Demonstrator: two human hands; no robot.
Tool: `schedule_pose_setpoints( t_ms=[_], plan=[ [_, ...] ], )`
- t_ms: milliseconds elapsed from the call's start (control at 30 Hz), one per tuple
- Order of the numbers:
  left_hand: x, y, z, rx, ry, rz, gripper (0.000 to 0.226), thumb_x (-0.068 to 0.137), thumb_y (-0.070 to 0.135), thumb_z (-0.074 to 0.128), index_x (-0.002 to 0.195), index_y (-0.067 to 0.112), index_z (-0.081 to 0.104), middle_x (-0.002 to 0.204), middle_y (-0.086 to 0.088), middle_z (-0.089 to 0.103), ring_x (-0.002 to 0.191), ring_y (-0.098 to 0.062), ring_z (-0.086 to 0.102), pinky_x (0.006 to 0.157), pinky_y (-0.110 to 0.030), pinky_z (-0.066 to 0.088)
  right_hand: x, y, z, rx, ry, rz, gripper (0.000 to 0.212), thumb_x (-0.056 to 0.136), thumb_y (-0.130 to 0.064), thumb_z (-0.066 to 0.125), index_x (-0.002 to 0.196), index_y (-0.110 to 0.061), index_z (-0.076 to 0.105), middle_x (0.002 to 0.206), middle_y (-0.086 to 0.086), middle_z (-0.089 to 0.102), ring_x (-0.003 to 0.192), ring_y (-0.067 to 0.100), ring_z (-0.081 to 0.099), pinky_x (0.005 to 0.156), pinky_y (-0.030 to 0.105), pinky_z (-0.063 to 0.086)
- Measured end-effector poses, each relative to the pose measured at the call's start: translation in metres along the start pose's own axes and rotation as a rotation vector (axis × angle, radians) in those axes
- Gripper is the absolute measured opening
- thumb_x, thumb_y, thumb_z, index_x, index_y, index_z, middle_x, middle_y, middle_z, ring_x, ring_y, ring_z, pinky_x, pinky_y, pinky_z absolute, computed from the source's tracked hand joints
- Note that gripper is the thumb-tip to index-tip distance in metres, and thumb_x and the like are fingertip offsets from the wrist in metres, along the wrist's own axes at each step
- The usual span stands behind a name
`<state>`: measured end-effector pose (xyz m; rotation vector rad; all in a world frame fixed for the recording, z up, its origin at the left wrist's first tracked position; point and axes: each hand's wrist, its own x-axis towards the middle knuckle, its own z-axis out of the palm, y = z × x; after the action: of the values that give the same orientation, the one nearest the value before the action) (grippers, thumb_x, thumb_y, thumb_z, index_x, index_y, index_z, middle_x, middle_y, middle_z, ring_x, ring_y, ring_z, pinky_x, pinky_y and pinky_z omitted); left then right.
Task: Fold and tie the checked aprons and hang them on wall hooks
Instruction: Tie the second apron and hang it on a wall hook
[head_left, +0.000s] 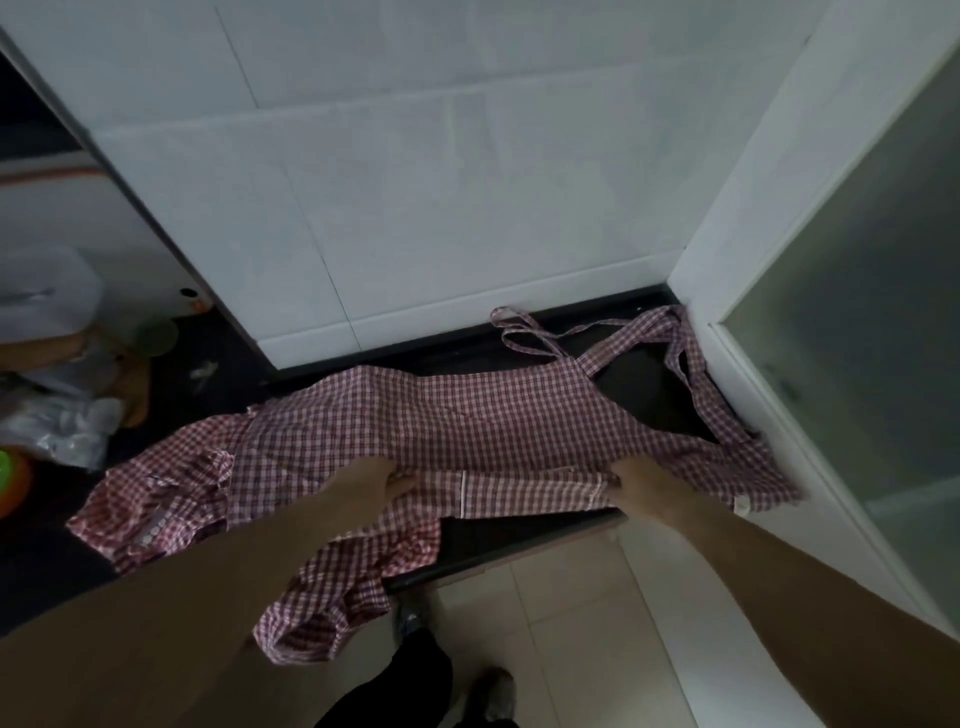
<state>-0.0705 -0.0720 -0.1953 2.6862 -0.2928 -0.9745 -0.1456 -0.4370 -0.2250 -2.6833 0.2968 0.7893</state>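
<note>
The red-and-white checked apron (467, 415) is held by both hands along its near folded edge. The cloth is pinched by the left hand (382, 480), its fingers curled into the fabric near the middle of the garment; the grip of the right hand (636, 486) is closed on the same edge further right, beside a white-piped hem, though its fingertips are hidden under the fabric.

At the far left, crumpled clear plastic packaging (62, 426) is seen on the dark counter (519, 540), with an orange and green object (10, 483) cut off by the frame edge just below it. Blurred pale containers are seen behind these; what they are cannot be told.

The apron is spread across the counter from left to right. Its ruffled skirt end (171, 499) is bunched at the left, and part of it is draped over the counter's front edge, hanging down toward the tiled floor (571, 623). The bib end is laid to the right, where the neck strap and ties (670, 343) are looped loosely on the dark surface, one tie reaching the foot of the white tiled wall (415, 182) behind.

At the right, a white frame with a frosted glass panel (857, 312) is touched by the apron's corner. Below, dark trousers and a shoe (493, 691) of the person are seen on the floor.
</note>
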Motion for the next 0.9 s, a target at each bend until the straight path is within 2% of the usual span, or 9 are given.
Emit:
schedule_pose_setpoints(
  t_ms=[133, 300, 400, 500, 567, 700, 767, 833, 900],
  plan=[
    [0.010, -0.008, -0.037, 0.168, -0.174, -0.047, 0.044, 0.098, 0.043, 0.055, 0.134, 0.018, 0.056, 0.138, -0.004, 0.055, 0.122, -0.022, 0.053, 0.106, -0.034, 0.041, 0.013, -0.005, -0.056, 0.005, -0.210, 0.052, 0.020, 0.095, -0.025, 0.055, 0.083, -0.010, 0.060, 0.080, 0.002, 0.058, 0.074, 0.016, 0.056, 0.065, 0.027, 0.042],
    [0.018, -0.017, -0.078, 0.246, -0.434, -0.116, 0.062, 0.088, 0.044, 0.070, 0.142, 0.021, 0.049, 0.144, -0.004, 0.049, 0.126, -0.023, 0.049, 0.106, -0.036, 0.043, 0.013, -0.016, -0.099, 0.002, -0.224, 0.007, 0.033, 0.094, -0.029, 0.063, 0.061, -0.028, 0.056, 0.068, -0.011, 0.055, 0.064, 0.006, 0.050, 0.060, 0.019, 0.035],
    [0.022, -0.026, -0.109, 0.232, -0.557, -0.138, 0.063, 0.088, 0.042, 0.071, 0.141, 0.017, 0.049, 0.141, -0.005, 0.049, 0.126, -0.026, 0.050, 0.107, -0.039, 0.045, 0.018, -0.025, -0.108, 0.018, -0.192, 0.009, 0.031, 0.099, -0.035, 0.057, 0.068, -0.037, 0.053, 0.077, -0.018, 0.052, 0.076, 0.007, 0.052, 0.076, 0.024, 0.040],
    [0.037, -0.046, -0.131, 0.296, -0.373, -0.048, 0.042, 0.096, 0.049, 0.054, 0.114, 0.012, 0.062, 0.114, -0.002, 0.061, 0.102, -0.020, 0.059, 0.098, -0.036, 0.049, 0.031, -0.026, -0.108, 0.002, -0.153, 0.034, 0.035, 0.102, -0.039, 0.050, 0.068, -0.033, 0.046, 0.074, -0.013, 0.047, 0.071, 0.006, 0.048, 0.067, 0.021, 0.037],
    [0.050, -0.056, -0.141, 0.258, -0.192, 0.022, 0.036, 0.100, 0.048, 0.047, 0.094, 0.015, 0.059, 0.097, 0.003, 0.058, 0.091, -0.017, 0.058, 0.090, -0.030, 0.050, 0.041, -0.028, -0.106, -0.017, -0.124, 0.065, 0.036, 0.103, -0.040, 0.047, 0.068, -0.029, 0.044, 0.073, -0.010, 0.045, 0.070, 0.008, 0.048, 0.063, 0.021, 0.036],
    [0.070, -0.062, -0.148, 0.272, 0.075, 0.081, 0.035, 0.101, 0.047, 0.046, 0.101, 0.016, 0.061, 0.106, -0.001, 0.060, 0.101, -0.020, 0.059, 0.089, -0.032, 0.048, 0.057, -0.030, -0.098, -0.039, -0.071, 0.182, 0.041, 0.105, -0.037, 0.042, 0.069, -0.018, 0.045, 0.072, -0.001, 0.048, 0.063, 0.010, 0.047, 0.053, 0.022, 0.033],
    [0.082, -0.068, -0.149, 0.274, 0.151, 0.090, 0.031, 0.103, 0.043, 0.044, 0.100, 0.016, 0.061, 0.107, -0.004, 0.064, 0.098, -0.021, 0.060, 0.086, -0.032, 0.048, 0.065, -0.031, -0.093, -0.001, -0.020, 0.248, 0.040, 0.105, -0.037, 0.040, 0.071, -0.018, 0.046, 0.077, 0.001, 0.053, 0.068, 0.013, 0.051, 0.057, 0.024, 0.037],
    [0.094, -0.072, -0.146, 0.262, 0.166, 0.094, 0.030, 0.105, 0.039, 0.040, 0.103, 0.016, 0.060, 0.111, -0.006, 0.065, 0.098, -0.021, 0.060, 0.086, -0.031, 0.048, 0.075, -0.033, -0.089, 0.043, 0.037, 0.310, 0.038, 0.105, -0.039, 0.039, 0.075, -0.018, 0.048, 0.091, 0.006, 0.059, 0.082, 0.020, 0.057, 0.072, 0.028, 0.042],
    [0.104, -0.073, -0.143, 0.262, 0.191, 0.092, 0.033, 0.106, 0.037, 0.038, 0.108, 0.014, 0.062, 0.119, -0.007, 0.063, 0.104, -0.021, 0.059, 0.091, -0.032, 0.046, 0.087, -0.035, -0.083, 0.045, 0.075, 0.357, 0.037, 0.104, -0.042, 0.038, 0.091, -0.013, 0.057, 0.108, 0.010, 0.062, 0.095, 0.025, 0.059, 0.086, 0.033, 0.044]
  ],
)
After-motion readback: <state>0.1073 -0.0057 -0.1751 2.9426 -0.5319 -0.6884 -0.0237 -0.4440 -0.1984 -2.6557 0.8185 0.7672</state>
